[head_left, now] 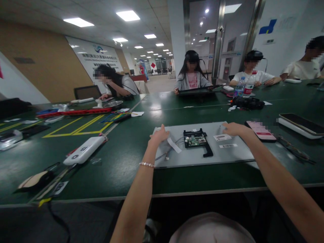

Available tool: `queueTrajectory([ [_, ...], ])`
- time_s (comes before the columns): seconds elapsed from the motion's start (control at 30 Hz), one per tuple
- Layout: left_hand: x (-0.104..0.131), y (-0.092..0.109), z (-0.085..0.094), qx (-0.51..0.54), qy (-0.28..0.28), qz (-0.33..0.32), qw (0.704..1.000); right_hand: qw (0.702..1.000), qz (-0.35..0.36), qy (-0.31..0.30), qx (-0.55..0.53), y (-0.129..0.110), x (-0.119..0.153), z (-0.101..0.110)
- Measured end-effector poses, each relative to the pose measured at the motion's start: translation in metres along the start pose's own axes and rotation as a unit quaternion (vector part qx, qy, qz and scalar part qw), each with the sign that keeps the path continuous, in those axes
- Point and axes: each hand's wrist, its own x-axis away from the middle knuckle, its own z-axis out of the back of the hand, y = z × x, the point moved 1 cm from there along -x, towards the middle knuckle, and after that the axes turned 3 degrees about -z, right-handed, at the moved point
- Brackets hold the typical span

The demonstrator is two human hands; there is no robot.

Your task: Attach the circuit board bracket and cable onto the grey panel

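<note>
Two hands were at the panel [243, 155], which lay flat on the table [126, 179]: the left hand [160, 135] at its left edge, the right hand [233, 129] near its far right corner. Whether either gripped it, I could not tell. The board [197, 140] already sat in its bracket [208, 150] on top; one plug [167, 157] looked unconnected. Whether the bracket was fastened did not show.

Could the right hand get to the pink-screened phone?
Probably yes: the right hand is at the far edge of the grey panel, the phone lies close beside the wrist, and nothing visible stands between them.
</note>
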Motion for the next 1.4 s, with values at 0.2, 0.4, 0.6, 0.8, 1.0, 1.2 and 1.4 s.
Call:
queueTrajectory([
  [0.2,0.002,0.000,0.002,0.012,-0.009,0.010,1.000,0.999,-0.008,-0.047,0.003,0.003,-0.007,-0.008],
  [0.4,0.002,0.000,0.001,0.021,0.004,0.008,1.000,0.999,-0.009,-0.050,0.003,-0.001,-0.003,-0.008],
  [0.6,0.001,0.000,0.000,0.013,0.014,0.004,1.000,0.999,-0.010,-0.048,0.004,-0.004,-0.001,-0.007],
  [0.8,0.001,0.002,-0.001,0.009,0.022,0.017,1.000,0.999,-0.010,-0.046,0.009,-0.012,0.001,-0.007],
  [1.0,0.008,0.009,0.003,0.006,0.014,0.028,0.999,0.999,-0.013,-0.051,0.003,-0.011,0.003,-0.003],
  [1.2,0.015,0.019,0.008,0.022,0.033,0.011,0.999,0.999,-0.026,-0.046,-0.010,-0.004,0.002,0.001],
  [1.4,0.014,0.022,0.007,0.034,0.042,-0.006,0.999,0.998,-0.040,-0.044,-0.016,-0.004,0.003,0.003],
])
